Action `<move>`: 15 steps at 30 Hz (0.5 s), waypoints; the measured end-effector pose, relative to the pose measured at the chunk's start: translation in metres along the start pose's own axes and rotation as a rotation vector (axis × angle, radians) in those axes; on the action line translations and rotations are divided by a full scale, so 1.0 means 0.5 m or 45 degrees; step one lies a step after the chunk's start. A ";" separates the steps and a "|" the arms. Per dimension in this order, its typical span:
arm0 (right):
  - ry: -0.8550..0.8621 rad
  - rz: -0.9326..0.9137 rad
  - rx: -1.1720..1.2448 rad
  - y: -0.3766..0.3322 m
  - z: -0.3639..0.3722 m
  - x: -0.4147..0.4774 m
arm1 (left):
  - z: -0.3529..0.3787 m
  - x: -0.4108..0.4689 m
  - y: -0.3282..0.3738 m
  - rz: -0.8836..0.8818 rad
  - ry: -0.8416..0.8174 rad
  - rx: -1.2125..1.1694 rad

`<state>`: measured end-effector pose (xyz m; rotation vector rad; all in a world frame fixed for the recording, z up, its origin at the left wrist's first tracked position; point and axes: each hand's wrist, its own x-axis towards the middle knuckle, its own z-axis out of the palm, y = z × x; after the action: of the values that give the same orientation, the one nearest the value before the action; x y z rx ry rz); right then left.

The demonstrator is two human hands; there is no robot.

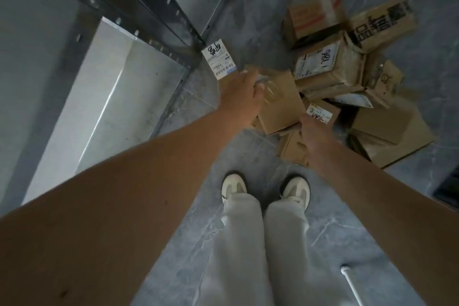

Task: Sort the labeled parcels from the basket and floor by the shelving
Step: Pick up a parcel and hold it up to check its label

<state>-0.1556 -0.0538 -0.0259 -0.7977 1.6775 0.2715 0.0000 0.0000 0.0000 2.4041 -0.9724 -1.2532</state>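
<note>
A brown cardboard parcel [280, 107] with a white shipping label [218, 62] on its upper left side sits between my hands, at the near edge of a pile of parcels on the floor. My left hand [239, 93] grips its top left, fingers curled over the upper face. My right hand [310, 129] holds its lower right corner, and its fingertips are hidden under the box. Whether the parcel is lifted clear of the pile cannot be told. No basket is in view.
The pile holds several boxes: one labelled box [325, 64] marked in black pen, one with large black print [382, 25], one with red print [315, 15], and a big flat box [392, 136]. A metal shelving rack [139, 40] stands at left. My shoes [233, 186] stand on grey tiles.
</note>
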 end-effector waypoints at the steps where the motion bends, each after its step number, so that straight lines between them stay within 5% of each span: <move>1: -0.001 0.024 0.082 0.005 0.006 0.011 | 0.011 0.008 0.003 -0.012 -0.034 -0.051; 7: -0.198 0.100 0.577 0.003 -0.004 0.012 | 0.037 0.008 0.012 -0.153 -0.072 -0.319; 15: -0.291 -0.015 0.623 -0.076 -0.072 -0.165 | -0.056 -0.115 0.093 -0.077 0.076 -0.504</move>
<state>-0.1536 -0.0731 0.0699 -0.3924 1.4385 -0.0582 -0.0214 0.0017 0.0764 2.1578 -0.5728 -1.2495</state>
